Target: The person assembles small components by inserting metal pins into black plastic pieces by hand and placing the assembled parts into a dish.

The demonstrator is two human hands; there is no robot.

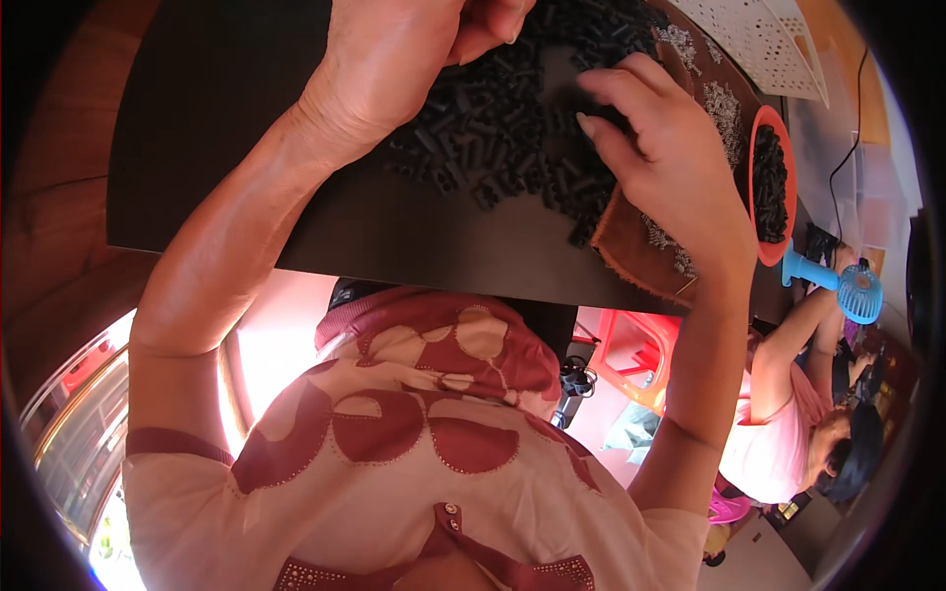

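Observation:
Small black tubular pieces [463, 143] lie in a wide loose heap on the dark table. Above the heap's left side is my left hand [404, 59], its fingers curled together and partly cut off by the upper edge; whatever they hold is hidden. My right hand [670, 138] is over the right part of the heap, thumb and forefinger bent around a blurred black tubular piece. Under my right wrist lies a brown cloth [621, 241] with small shiny metal parts [724, 113] in clusters.
An orange-rimmed bowl [757, 197] of black pieces stands at the right, beside a small blue fan [857, 293]. A perforated cream tray [754, 34] is at the far right. Another person [778, 433] sits at the right, near a red stool [641, 355]. The table's front edge [443, 286] runs before me.

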